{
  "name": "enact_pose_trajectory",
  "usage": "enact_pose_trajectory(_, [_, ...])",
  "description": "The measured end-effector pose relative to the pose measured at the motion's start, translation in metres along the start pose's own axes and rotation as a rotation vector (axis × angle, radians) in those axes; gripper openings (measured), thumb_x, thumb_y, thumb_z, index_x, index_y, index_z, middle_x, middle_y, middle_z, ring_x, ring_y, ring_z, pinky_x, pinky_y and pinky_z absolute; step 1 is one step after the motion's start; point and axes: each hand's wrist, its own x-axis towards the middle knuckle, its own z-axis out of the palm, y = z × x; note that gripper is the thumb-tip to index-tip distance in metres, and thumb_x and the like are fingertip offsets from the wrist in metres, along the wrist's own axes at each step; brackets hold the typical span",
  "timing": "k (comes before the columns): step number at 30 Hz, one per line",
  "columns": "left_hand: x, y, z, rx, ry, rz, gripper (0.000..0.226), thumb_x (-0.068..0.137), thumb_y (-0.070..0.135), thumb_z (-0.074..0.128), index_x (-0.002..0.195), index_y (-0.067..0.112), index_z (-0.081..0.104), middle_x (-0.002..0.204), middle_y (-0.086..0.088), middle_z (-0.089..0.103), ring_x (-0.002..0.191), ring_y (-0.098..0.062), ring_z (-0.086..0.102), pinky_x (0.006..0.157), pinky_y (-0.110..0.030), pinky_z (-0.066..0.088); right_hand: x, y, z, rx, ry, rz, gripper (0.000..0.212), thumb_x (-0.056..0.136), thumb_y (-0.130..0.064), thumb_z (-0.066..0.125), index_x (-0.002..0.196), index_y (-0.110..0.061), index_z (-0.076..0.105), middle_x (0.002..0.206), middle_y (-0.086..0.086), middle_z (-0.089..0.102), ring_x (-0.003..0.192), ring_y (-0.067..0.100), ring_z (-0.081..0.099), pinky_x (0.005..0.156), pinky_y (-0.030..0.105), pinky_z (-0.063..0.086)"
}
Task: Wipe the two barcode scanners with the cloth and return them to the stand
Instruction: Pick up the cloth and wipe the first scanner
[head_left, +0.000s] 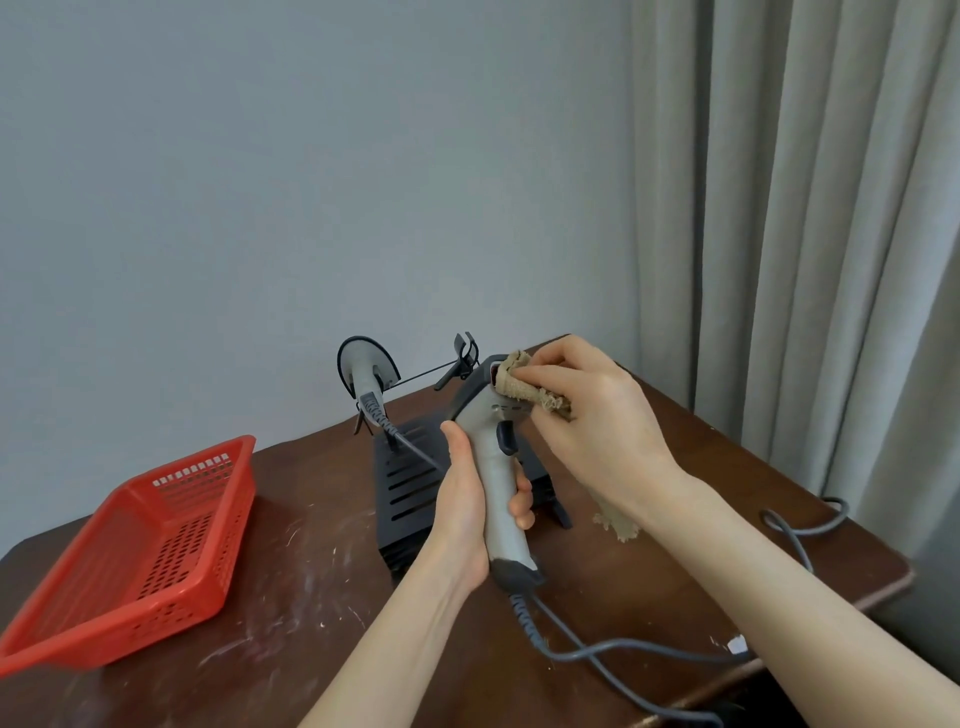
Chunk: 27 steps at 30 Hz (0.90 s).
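Barcode scanner (493, 467), the grey one being cleaned, is held upright just in front of the stand (415, 483), lifted clear of its slotted black base; the left grip (462, 499) is wrapped round the handle, thumb up near the head; the right grip (587, 415) pinches a bunched tan cloth (524, 387) and presses it on the scan window, a loose tail of cloth hanging under the wrist; the second scanner (366, 371) sits in the stand's left cradle, and the right cradle (462, 358) stands empty just behind the held head; a grey cable (623, 649) runs from the handle's base across the worktop (311, 649) to the right of the stand; a red basket (145, 540) lies well to the stand's left. Risks, as I judge them: the trailing cable may catch the stand's thin wire arm on the return and tip it or unseat the second scanner; the cloth tail could also snag on the empty cradle; hard rubbing might twist the handle loose.
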Motion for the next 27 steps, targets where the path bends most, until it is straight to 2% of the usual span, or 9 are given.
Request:
enact_pose_trajectory(2, [0.000,-0.001,0.000,-0.003,0.010,0.009,0.075,0.076,0.075,0.030,0.068,0.005,0.056,0.053,-0.008,0.049,0.035,-0.014,0.038,0.034,-0.023,0.034,0.000,0.003,0.000,-0.091,-0.010,-0.025,0.031,0.076,0.000,0.064,0.100,-0.017,0.072,0.095,0.000,0.060,0.084,0.025,0.057,0.053,0.039,0.050])
enact_pose_trajectory(5, [-0.001,-0.002,-0.001,-0.022,0.024,0.007,0.075,0.075,0.075,0.031,0.065,0.005,0.056,0.053,-0.008,0.047,0.035,-0.014,0.037,0.034,-0.022,0.034,-0.002,0.010,-0.002,-0.219,-0.015,0.000,0.031,0.074,-0.004,0.070,0.098,-0.023,0.074,0.092,0.002,0.061,0.081,0.028,0.056,0.044,0.033,0.043])
enact_pose_trajectory(8, [-0.001,-0.003,0.000,-0.023,0.023,0.011,0.074,0.076,0.075,0.031,0.068,0.005,0.055,0.053,-0.008,0.048,0.035,-0.014,0.037,0.034,-0.022,0.033,-0.004,0.010,-0.003,-0.274,-0.015,0.083,0.032,0.079,-0.010,0.065,0.104,-0.029,0.071,0.097,0.002,0.061,0.085,0.028,0.053,0.051,0.031,0.040])
enact_pose_trajectory(10, [0.000,-0.004,0.001,-0.025,0.024,0.013,0.073,0.078,0.074,0.030,0.070,0.005,0.055,0.053,-0.008,0.048,0.035,-0.013,0.037,0.034,-0.022,0.033,-0.006,0.009,-0.004,-0.279,-0.071,0.160,0.036,0.084,-0.017,0.058,0.114,-0.035,0.063,0.104,-0.002,0.060,0.090,0.026,0.049,0.058,0.031,0.040])
enact_pose_trajectory(14, [0.001,-0.003,0.002,-0.020,0.016,0.020,0.074,0.074,0.075,0.031,0.067,0.005,0.055,0.053,-0.008,0.048,0.035,-0.014,0.037,0.035,-0.022,0.034,-0.008,0.002,-0.008,-0.220,-0.180,0.236,0.046,0.084,-0.021,0.051,0.125,-0.042,0.049,0.085,-0.006,0.057,0.083,0.021,0.051,0.061,0.033,0.044])
enact_pose_trajectory(19, [0.004,0.000,0.003,0.015,0.026,0.067,0.075,0.071,0.075,0.031,0.061,0.004,0.054,0.050,-0.009,0.047,0.033,-0.015,0.038,0.035,-0.022,0.034,-0.006,-0.008,-0.011,-0.121,-0.194,0.203,0.046,0.084,-0.022,0.050,0.122,-0.048,0.051,0.083,-0.008,0.054,0.084,0.016,0.047,0.065,0.035,0.045])
enact_pose_trajectory(24, [0.004,-0.002,0.001,0.020,0.013,0.074,0.075,0.067,0.077,0.031,0.062,0.005,0.053,0.047,-0.007,0.044,0.034,-0.015,0.037,0.035,-0.022,0.034,-0.006,-0.004,-0.014,-0.296,-0.200,0.234,0.040,0.087,-0.033,0.048,0.124,-0.047,0.051,0.084,-0.007,0.054,0.076,0.015,0.049,0.057,0.029,0.038])
enact_pose_trajectory(27, [0.003,-0.004,0.003,0.033,-0.003,0.083,0.076,0.069,0.077,0.030,0.060,0.005,0.052,0.045,-0.008,0.042,0.034,-0.016,0.036,0.036,-0.022,0.034,-0.007,-0.007,-0.015,-0.305,-0.186,0.255,0.029,0.087,-0.032,0.048,0.112,-0.043,0.060,0.074,-0.005,0.051,0.068,0.020,0.051,0.052,0.028,0.033])
